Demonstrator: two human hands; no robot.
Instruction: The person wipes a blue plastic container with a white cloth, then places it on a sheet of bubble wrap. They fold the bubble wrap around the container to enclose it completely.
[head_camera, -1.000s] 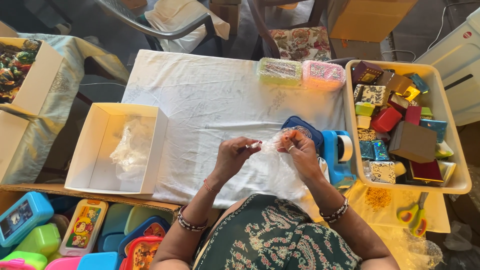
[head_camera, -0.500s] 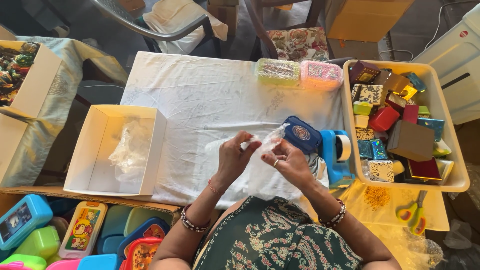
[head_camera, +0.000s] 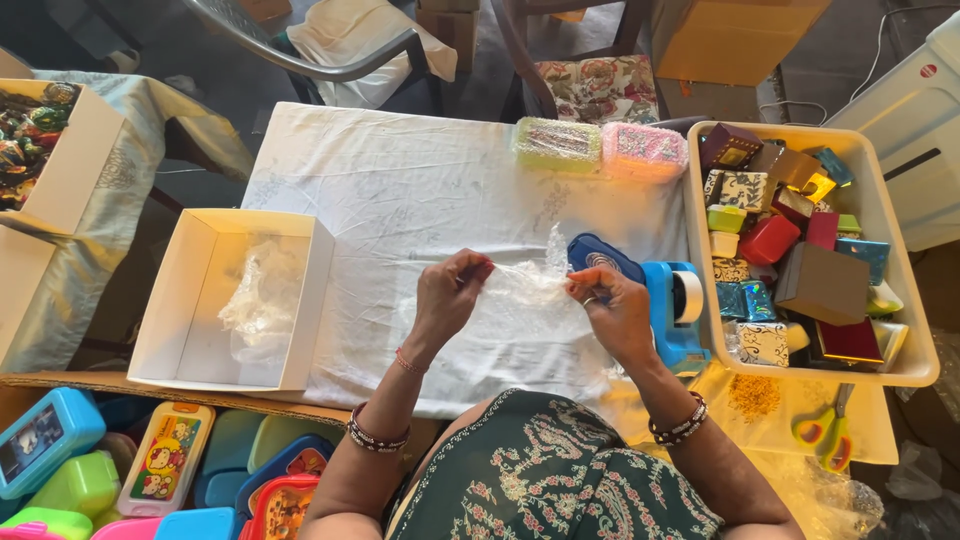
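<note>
With both hands pinched shut, left hand (head_camera: 448, 296) and right hand (head_camera: 612, 312) stretching the clear bag (head_camera: 522, 286) taut mid-tabletop (head_camera: 400, 190), blue box (head_camera: 603, 258) at the right hand's twelve o'clock, too hard a tug could tear it!

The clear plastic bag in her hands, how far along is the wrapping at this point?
Done: two wrapped boxes, green and pink, sit at the table's far edge. In hand: the left hand and right hand stretch a clear plastic bag open beside a blue box. Left: that box is not yet bagged, the tape dispenser sits untouched, and the tray holds many more boxes.
</note>
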